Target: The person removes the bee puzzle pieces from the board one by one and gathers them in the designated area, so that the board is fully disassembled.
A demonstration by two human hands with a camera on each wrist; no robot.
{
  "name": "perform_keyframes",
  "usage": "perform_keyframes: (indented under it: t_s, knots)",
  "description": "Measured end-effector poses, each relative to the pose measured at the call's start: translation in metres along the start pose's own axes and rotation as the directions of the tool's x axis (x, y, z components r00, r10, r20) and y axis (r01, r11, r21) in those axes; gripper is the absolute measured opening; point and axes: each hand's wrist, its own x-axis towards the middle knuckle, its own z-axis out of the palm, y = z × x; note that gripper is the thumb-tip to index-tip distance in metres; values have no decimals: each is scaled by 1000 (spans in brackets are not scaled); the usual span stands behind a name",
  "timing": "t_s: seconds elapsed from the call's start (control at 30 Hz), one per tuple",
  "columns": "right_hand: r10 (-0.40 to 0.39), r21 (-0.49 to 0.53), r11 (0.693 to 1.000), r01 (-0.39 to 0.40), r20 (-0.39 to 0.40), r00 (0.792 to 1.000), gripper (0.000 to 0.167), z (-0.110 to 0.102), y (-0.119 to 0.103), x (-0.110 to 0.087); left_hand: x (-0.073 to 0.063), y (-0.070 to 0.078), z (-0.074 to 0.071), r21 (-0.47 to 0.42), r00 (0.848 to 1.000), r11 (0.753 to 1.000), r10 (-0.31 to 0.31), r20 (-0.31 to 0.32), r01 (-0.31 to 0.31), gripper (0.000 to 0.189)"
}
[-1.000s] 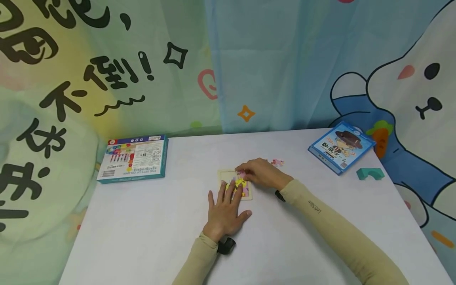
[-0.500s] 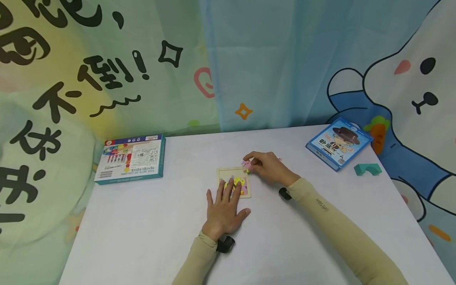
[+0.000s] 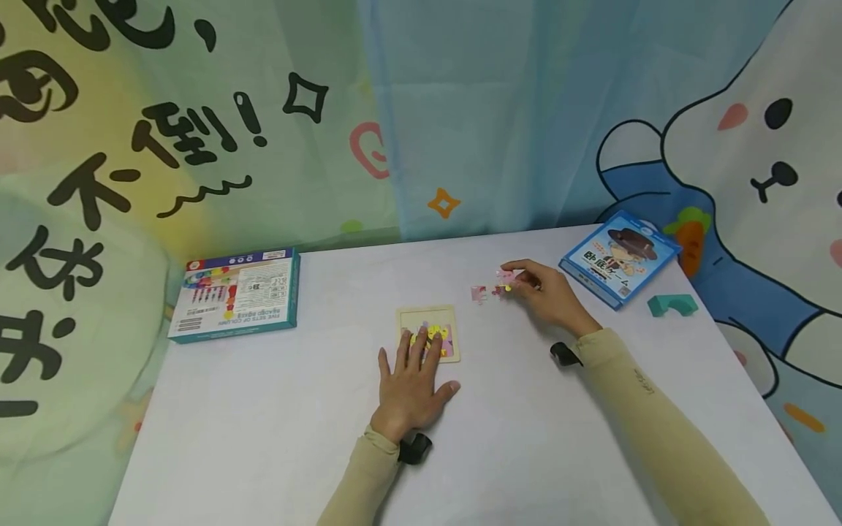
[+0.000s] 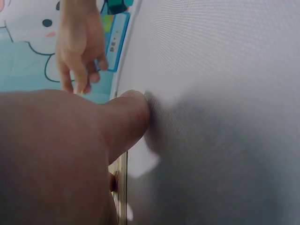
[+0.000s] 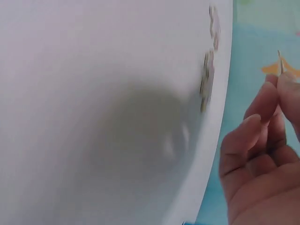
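Observation:
My left hand lies with its fingers spread, fingertips over the lower part of a small square wooden puzzle tray. Yellow and purple puzzle pieces fill the tray's lower part, partly under the fingers; bare wood shows above them. My right hand pinches a pink puzzle piece between thumb and index finger; in the right wrist view that piece appears edge-on, raised off the table. Loose pink pieces lie left of and below it on the table. In the left wrist view, the thumb reaches over the tabletop.
A white-and-teal box lies at the back left of the white table. At the back right are a blue box with a cartoon figure and a green arch-shaped block. A printed curtain hangs behind.
My right hand has lifted a pink piece from the tray and carried it right and away, to above the loose pieces. The left hand stays on the tray.

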Motion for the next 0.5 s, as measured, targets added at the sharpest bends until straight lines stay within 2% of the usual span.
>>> perform_keyframes:
  t_s: [0.23, 0.5]
  knots:
    - [113, -54, 992, -115, -25, 993, 36, -13, 14, -8, -1, 0, -2, -16, 1000, 1000, 1, -2, -1, 84]
    - [149, -91, 984, -150, -22, 989, 35, -20, 28, -14, -2, 1, -3, -38, 1000, 999, 11, -13, -12, 84]
